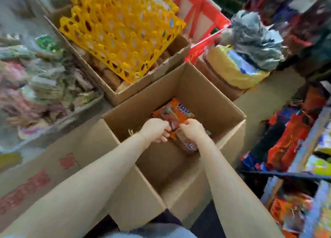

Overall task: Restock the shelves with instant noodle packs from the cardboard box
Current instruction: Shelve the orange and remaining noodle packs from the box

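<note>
Few noodle packs (176, 123) remain, low in the cardboard box (211, 94), so I judge the restocking well along, though these must yet reach the shelves (304, 144) on my right. They look orange, glossy, crinkly. Left hand (155, 129) and right hand (192, 130) both curl round packs, gripping them inside the box.

Right-hand shelves (295, 148) blurred, edge-cropped.

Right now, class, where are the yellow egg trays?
In the head view, the yellow egg trays sit upper left of centre, stacked tilted on a cardboard box just behind the open noodle box.
</note>
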Demonstrator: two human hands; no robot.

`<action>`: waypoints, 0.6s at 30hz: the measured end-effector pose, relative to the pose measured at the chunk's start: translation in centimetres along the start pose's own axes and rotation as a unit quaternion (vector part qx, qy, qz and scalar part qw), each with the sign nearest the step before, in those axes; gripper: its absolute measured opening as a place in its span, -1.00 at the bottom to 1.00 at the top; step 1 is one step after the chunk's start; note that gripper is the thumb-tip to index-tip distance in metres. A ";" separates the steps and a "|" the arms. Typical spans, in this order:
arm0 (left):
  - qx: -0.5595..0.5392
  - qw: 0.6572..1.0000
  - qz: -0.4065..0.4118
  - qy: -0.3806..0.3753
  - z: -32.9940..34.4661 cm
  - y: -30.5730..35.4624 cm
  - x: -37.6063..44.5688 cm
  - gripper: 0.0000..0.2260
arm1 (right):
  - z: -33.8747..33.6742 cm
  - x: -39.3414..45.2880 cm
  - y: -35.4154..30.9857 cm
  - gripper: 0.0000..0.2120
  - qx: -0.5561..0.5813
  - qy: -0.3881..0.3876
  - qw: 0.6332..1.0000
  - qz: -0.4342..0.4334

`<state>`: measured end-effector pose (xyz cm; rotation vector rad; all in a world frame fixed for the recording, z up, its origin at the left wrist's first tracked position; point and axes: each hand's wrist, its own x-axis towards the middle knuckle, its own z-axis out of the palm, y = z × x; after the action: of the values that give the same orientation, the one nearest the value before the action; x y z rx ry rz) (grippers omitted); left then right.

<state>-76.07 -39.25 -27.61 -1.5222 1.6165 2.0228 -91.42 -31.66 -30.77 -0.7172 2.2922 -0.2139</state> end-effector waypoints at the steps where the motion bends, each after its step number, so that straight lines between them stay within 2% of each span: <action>1: -0.036 0.998 -0.051 0.005 1.1 0.4 1.8 -0.82 | -0.2 2.8 0.7 -0.62 -0.020 -0.013 0.999 0.026; 3: -0.060 0.991 -0.119 0.017 3.0 0.3 5.7 -0.83 | 0.0 7.6 2.4 -0.55 -0.067 -0.054 0.995 0.059; 6: -0.115 0.970 -0.216 0.001 5.1 -1.1 10.5 -0.80 | -0.1 12.0 4.0 -0.60 -0.157 -0.131 0.977 0.063; 10: -0.196 0.936 -0.291 -0.033 7.8 -3.3 14.6 -0.42 | 0.1 15.4 4.9 -0.64 -0.133 -0.166 0.970 0.114; 12: -0.240 0.924 -0.293 -0.045 9.1 -3.9 15.7 -0.35 | 0.8 16.1 4.6 -0.63 -0.097 -0.180 0.971 0.121; 14: -0.288 0.910 -0.293 -0.048 10.7 -4.3 17.1 -0.40 | 2.3 18.2 5.6 -0.52 -0.078 -0.175 0.973 0.126; 18: -0.361 0.885 -0.293 -0.030 12.6 -4.1 18.0 -0.63 | 3.9 18.8 6.2 -0.33 -0.078 -0.147 0.974 0.152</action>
<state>-89.65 -35.68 -44.95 -1.8103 0.2444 2.3276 -102.57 -36.71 -46.88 -0.4300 2.1106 0.2061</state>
